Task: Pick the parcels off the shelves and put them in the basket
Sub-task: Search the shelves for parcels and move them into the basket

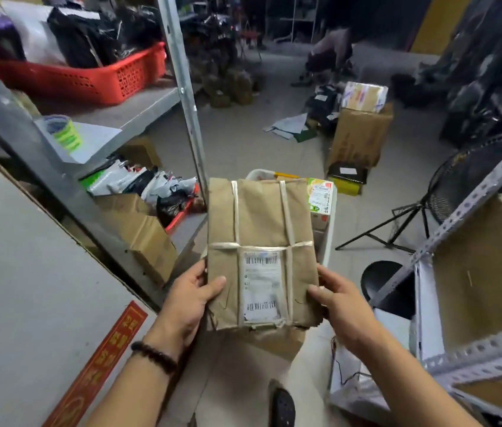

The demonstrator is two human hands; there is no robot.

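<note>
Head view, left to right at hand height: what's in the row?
red label strip → left hand → brown paper parcel → right hand → cardboard box on the right shelf

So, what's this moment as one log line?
left hand: grips brown paper parcel | right hand: grips parcel | white basket: beyond parcel | step: not yet dropped in

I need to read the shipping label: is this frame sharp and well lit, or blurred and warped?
Head view: the white shipping label on the string-tied brown paper parcel is soft, its text unreadable; the background is dim and smeared; wide-angle distortion slants the grey metal shelf upright.
</note>
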